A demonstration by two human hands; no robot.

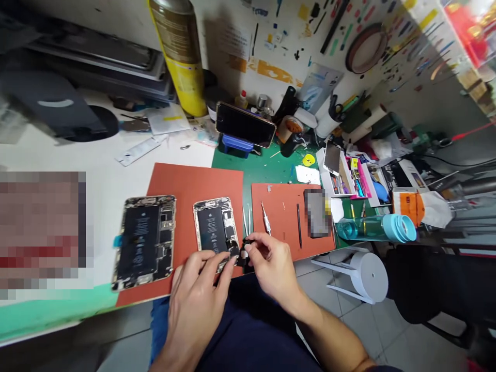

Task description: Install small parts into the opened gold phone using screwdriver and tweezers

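Observation:
A smaller opened phone point(211, 225), its black battery and inner boards bare, lies on an orange-brown mat. My left hand point(203, 284) covers its bottom end, with thumb and fingertips closed at the lower right corner. Just right of that corner, my right hand point(271, 261) pinches a small black part point(244, 253) with a pale patch; its exact kind is too small to tell. To the left rests a larger opened phone point(143, 243), also with battery and boards showing. Beyond my right hand are tweezers point(247, 219) and a screwdriver point(266, 218).
A second orange-brown mat point(284, 222) carries a black pen-like tool point(299, 226) and a blurred-out phone-sized object point(318, 213). Behind stand a propped phone point(245, 124) and a yellow spray can point(182, 62). A blue bottle point(375, 228) lies at the right, near tool boxes point(337, 170).

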